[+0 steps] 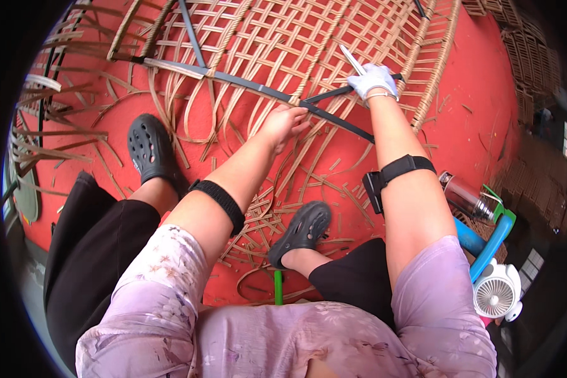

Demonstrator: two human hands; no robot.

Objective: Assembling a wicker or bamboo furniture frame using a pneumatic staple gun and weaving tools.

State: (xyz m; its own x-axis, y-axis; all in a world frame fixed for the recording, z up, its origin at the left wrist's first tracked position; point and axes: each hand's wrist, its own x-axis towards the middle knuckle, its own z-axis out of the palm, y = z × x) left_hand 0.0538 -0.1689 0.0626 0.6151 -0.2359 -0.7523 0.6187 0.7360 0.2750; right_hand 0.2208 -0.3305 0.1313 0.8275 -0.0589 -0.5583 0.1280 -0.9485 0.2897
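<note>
A frame of flat dark bars (246, 82) carries an open lattice of tan wicker strands (283, 38). My bare left hand (285, 127) is at the bar's lower side, just below a strand wrapped around it (295, 99). Its fingers curl inward; what they pinch is hidden. In a white glove, my right hand (375, 82) is closed around a pale, narrow pointed tool (351, 60), its tip toward the far left. This hand rests over a slanting dark bar (327, 95), near the thick braided edge (432, 75). Loose strand ends (305, 157) hang below the frame.
Strand scraps (264, 217) litter the red floor (479, 120) between my dark clogs (150, 148). More unwoven strands (57, 135) stick out at the left. On the right are a metal flask (465, 195), a blue-handled thing (490, 246) and a small white fan (496, 295).
</note>
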